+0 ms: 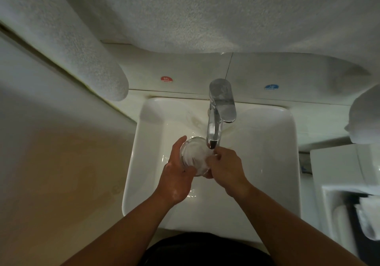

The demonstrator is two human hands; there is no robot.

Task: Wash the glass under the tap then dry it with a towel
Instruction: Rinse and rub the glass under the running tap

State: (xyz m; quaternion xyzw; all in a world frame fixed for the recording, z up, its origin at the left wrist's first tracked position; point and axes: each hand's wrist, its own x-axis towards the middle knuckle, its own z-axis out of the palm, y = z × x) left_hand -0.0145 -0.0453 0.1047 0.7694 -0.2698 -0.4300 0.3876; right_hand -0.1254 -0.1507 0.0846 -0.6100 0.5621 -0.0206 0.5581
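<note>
A towel (86, 45) hangs at far left, well apart from the sink (144, 152). Over the basin our left hand (176, 175) wraps the glass (194, 156) from the side, fingers curled round its far wall and thumb across the near one, mouth up towards us. Inside it looks white and blurred, and we cannot tell whether that is water or foam. The rim sits just beside the spout of the tap (214, 134). Our right hand (228, 169) comes in from the other side, fingers bent over the rim with the tips inside

We judge slip to be the main danger: wet skin on wet glass gives little hold, and a hard rub from the right could twist the glass out of the left and drop it onto the basin. A careless lift could also knock the rim against the spout and chip it. Reaching left for the towel would leave one wet hand to carry it all
</note>
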